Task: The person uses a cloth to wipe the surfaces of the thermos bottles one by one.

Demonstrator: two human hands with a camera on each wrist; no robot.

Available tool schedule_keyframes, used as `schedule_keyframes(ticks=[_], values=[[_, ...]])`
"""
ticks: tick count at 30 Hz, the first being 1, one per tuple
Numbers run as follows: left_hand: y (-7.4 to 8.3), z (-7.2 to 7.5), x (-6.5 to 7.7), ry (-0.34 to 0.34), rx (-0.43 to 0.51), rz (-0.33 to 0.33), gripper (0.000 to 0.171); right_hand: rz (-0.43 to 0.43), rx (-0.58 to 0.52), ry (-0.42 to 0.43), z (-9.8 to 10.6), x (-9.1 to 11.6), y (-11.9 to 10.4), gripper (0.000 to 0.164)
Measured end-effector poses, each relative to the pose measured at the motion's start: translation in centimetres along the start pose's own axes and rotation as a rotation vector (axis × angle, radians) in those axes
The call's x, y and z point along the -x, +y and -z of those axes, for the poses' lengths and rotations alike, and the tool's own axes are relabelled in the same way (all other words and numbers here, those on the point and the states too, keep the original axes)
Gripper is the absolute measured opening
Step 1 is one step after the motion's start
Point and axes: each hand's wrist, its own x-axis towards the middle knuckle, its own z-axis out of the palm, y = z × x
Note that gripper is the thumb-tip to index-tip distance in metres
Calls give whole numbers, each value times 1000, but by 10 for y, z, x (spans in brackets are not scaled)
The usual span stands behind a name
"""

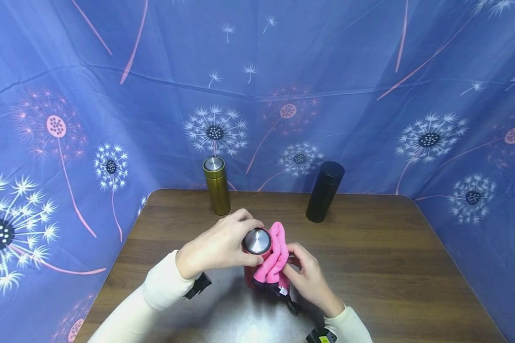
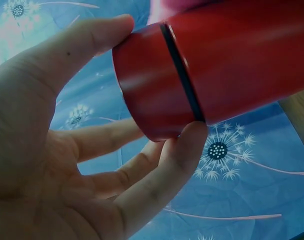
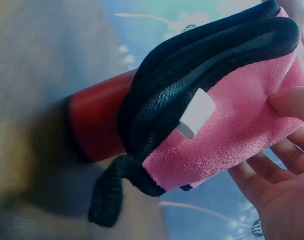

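Note:
A red thermos flask [image 2: 242, 55] with a silver-topped lid [image 1: 257, 241] stands near the middle of the table. My left hand [image 1: 227, 243] grips it around the lid, thumb on one side and fingers on the other. Against the flask's right side is a folded pink cloth [image 3: 242, 105] with a black border, a white tag [image 3: 198, 114] and a black loop [image 3: 108, 195]. My right hand [image 1: 306, 274] pinches this cloth between thumb and fingers. The right wrist view shows the flask's lower part [image 3: 102, 117] behind the cloth.
On the wooden table [image 1: 369, 267], a gold thermos flask [image 1: 218, 188] stands at the back left of the hands. A black flask [image 1: 324, 193] is at the back right. Behind the table hangs a blue dandelion-patterned cloth [image 1: 347, 57].

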Motion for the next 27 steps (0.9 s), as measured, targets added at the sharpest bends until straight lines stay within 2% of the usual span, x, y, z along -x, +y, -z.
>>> schedule_keyframes(ticks=[7, 10, 14, 19, 23, 27], values=[[-4, 0, -4, -46, 74, -75, 63, 73, -30, 16, 9, -11, -16, 36], [-5, -1, -4, -46, 113, -87, 63, 93, -39, 30, 10, -14, -22, 37], [-3, -5, -2, 6, 107, -55, 59, 80, -38, 41, 10, -16, -29, 37], [0, -10, -1, 74, -15, 36, 56, 71, -25, 46, 10, -16, -30, 37], [1, -10, 0, 70, -90, 89, 50, 79, -25, 40, 11, -16, -28, 37], [0, -10, -1, 50, -79, 72, 51, 71, -7, 26, 9, -14, -25, 37]])
